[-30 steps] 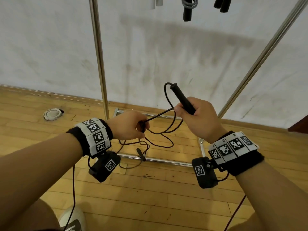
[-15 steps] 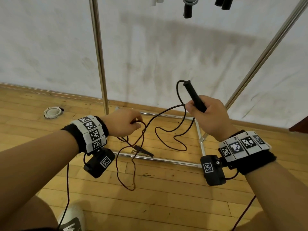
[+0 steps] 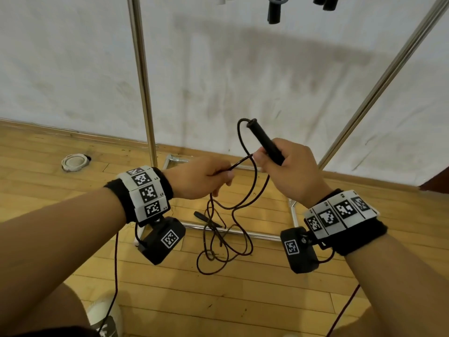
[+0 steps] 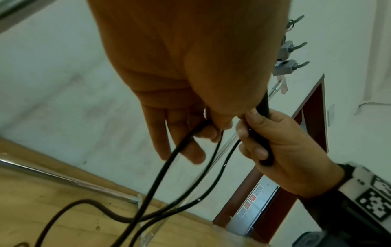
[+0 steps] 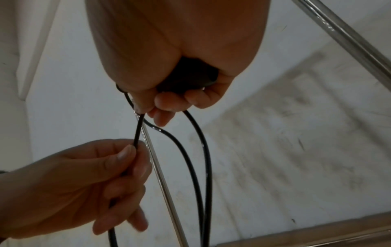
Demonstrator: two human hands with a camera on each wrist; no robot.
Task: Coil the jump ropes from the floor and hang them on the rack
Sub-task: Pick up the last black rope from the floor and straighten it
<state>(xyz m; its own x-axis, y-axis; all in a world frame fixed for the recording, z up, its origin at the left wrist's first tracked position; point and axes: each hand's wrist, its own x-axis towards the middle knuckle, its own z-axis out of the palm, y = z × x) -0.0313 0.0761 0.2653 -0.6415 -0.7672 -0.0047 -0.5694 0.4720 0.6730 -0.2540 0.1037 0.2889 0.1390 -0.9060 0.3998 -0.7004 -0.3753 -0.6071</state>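
- Head view: the right hand (image 3: 294,171) is closed round one black handle (image 3: 266,143) of the jump rope (image 3: 252,193), handle tip tilted up and away. The left hand (image 3: 199,177) pinches the cord just beside the right hand's fingers. Below the hands the cord drops in loose, overlapping loops to the wooden floor (image 3: 170,288), where the second handle (image 3: 206,218) lies near the rack's base bar (image 3: 243,231). Judgement: the slack crosses itself in several places, so drawing in the next length could tighten it into a knot or drag the free handle under the bar. Only this view shows the floor slack and dark handles already hanging (image 3: 274,10) at the top edge.
- Left wrist view: thumb and index finger nip the cord while the other fingers (image 4: 177,133) lie fairly straight, not wrapped round it. Judgement: such a light hold may let the cord slip through under pull. This view alone shows the butt of the handle protruding below the right fist.
- Right wrist view: two strands hang from the right fist and a third runs to the left hand's pinch. Judgement: the gathered loops are held only by curled fingertips (image 5: 167,102) and could spill. Whether they are even in size cannot be told here.
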